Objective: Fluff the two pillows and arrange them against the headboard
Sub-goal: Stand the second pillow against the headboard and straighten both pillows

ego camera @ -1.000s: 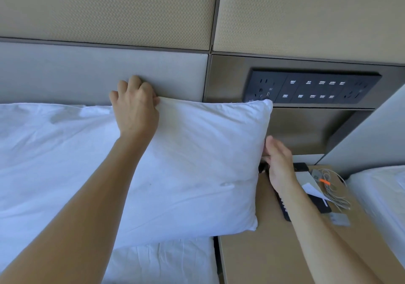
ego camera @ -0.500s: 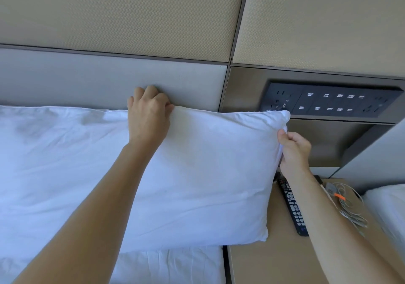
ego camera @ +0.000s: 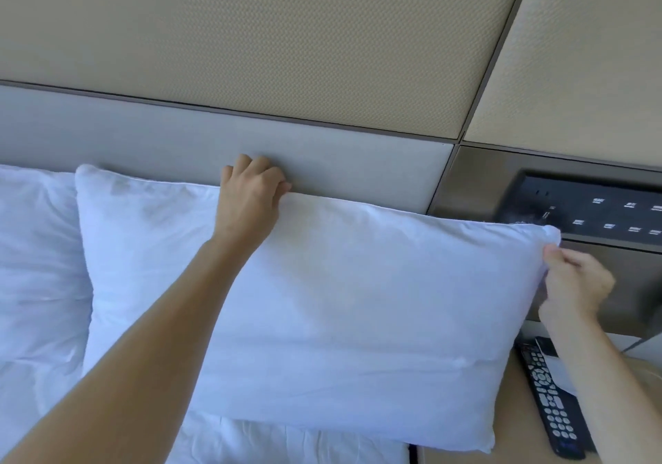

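A white pillow (ego camera: 340, 320) leans against the grey padded headboard (ego camera: 358, 169); its right end overhangs the bedside table. My left hand (ego camera: 250, 202) is shut on the pillow's top edge near the middle, knuckles against the headboard. My right hand (ego camera: 573, 284) pinches the pillow's upper right corner. A second white pillow (ego camera: 36, 255) lies to the left against the headboard, partly tucked behind the first and cut off by the frame edge.
A black remote control (ego camera: 548, 395) lies on the tan bedside table (ego camera: 519, 453) under my right forearm. A dark switch and socket panel (ego camera: 591, 209) is set in the wall right of the headboard. White bed sheet (ego camera: 286, 442) shows below the pillow.
My right hand rose along the pillow's right side to its upper corner. My left hand kept its grip on the top edge. The view shifted left, showing the second pillow.
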The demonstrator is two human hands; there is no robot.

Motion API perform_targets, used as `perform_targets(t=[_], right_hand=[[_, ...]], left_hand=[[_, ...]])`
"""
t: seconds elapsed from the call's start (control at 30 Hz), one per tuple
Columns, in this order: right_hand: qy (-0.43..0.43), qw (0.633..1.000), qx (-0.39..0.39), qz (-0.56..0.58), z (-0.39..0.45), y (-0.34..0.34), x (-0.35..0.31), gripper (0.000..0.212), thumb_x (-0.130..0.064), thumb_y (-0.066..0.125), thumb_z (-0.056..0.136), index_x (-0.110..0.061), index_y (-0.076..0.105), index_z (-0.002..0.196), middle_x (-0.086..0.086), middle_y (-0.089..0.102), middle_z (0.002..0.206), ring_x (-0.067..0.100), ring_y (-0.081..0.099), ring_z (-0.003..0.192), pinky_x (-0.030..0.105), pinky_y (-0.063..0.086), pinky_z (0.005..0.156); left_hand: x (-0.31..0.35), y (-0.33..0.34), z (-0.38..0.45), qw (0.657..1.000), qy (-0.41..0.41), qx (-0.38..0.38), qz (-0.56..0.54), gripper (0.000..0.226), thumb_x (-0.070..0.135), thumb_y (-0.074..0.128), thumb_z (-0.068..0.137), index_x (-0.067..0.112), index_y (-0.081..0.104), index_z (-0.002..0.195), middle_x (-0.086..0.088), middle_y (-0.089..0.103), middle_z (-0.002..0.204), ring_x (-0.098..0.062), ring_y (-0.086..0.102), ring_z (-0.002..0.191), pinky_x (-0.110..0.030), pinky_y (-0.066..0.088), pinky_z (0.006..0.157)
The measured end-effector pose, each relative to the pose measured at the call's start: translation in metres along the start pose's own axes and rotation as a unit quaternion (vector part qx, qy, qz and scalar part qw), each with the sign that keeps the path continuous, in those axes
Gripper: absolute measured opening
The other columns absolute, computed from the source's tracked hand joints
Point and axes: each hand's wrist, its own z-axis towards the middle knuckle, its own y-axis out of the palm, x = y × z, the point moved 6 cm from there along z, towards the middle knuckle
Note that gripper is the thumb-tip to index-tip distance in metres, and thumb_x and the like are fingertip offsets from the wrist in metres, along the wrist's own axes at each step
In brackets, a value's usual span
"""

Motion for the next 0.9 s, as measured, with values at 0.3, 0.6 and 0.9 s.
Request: perform_targets(t=[0.3,0.6,0.9], right_hand=[[-0.410,0.800,-0.353,-0.259,-0.174,0.167,-0.078,0.023,-0.008,0.062,0.093,-0.004,0.066,0.114,0.008,0.067,0.114,0.028,0.059,0.110,0.032,0.043,0.090],[-0.490,0.704,-0.353,-0.373,-0.242,0.251,-0.081,0.030,-0.011,0.072,0.086,-0.016,0.046,0.072,0.010,0.061,0.075,0.034,0.052,0.077,0.039,0.037,0.066],[-0.484,0.757,-0.353,-0.261,-0.288,0.268,-0.076,0.021,-0.009,0.068,0.088,-0.004,0.064,0.108,0.013,0.062,0.107,0.038,0.054,0.102,0.046,0.040,0.089]], left_hand=[[-0.130,-0.027,-0.019,0.983,-0.107,-0.133,0.067,0.019,0.021,0.058,0.095,0.024,0.071,0.109,-0.010,0.056,0.113,-0.038,0.043,0.108,-0.047,0.034,0.090],[-0.136,-0.040,-0.009,0.995,-0.071,-0.024,0.064,0.013,0.001,0.060,0.081,0.012,0.060,0.074,-0.002,0.058,0.078,-0.031,0.049,0.080,-0.039,0.032,0.068],[-0.188,-0.077,-0.056,0.968,-0.240,0.075,-0.004,0.028,0.027,0.062,0.092,0.019,0.065,0.118,-0.004,0.061,0.119,-0.033,0.049,0.110,-0.037,0.037,0.089]])
